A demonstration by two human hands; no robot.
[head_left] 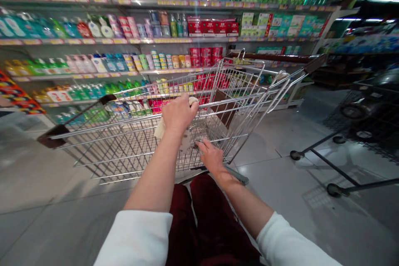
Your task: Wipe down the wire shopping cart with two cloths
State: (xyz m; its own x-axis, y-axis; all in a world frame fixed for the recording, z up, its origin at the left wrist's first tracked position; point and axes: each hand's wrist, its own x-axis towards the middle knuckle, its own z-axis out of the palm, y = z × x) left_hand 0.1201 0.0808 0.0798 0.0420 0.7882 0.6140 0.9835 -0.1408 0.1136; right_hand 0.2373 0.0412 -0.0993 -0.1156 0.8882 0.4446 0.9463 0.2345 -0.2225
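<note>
My left hand (pixel 179 113) is raised over a chrome wire shopping cart (pixel 124 153), shut on a pale beige soft packet (pixel 185 139) whose top edge shows beyond my fingers. My right hand (pixel 210 156) lies lower, with its fingers stretched out over the cart's wires and close to the packet's lower end. I cannot tell whether those fingers touch it. A grey cart handle (pixel 237 174) runs just below that wrist. White sleeves cover both forearms near the bottom of the view.
Store shelves (pixel 124 40) packed with bottles and boxes stand beyond the cart. A brown panel (pixel 222 108) sits inside the cart. A dark wire cart on wheels (pixel 352 133) stands at the right on the pale tiled floor (pixel 274 216). My dark red trousers (pixel 212 220) show below.
</note>
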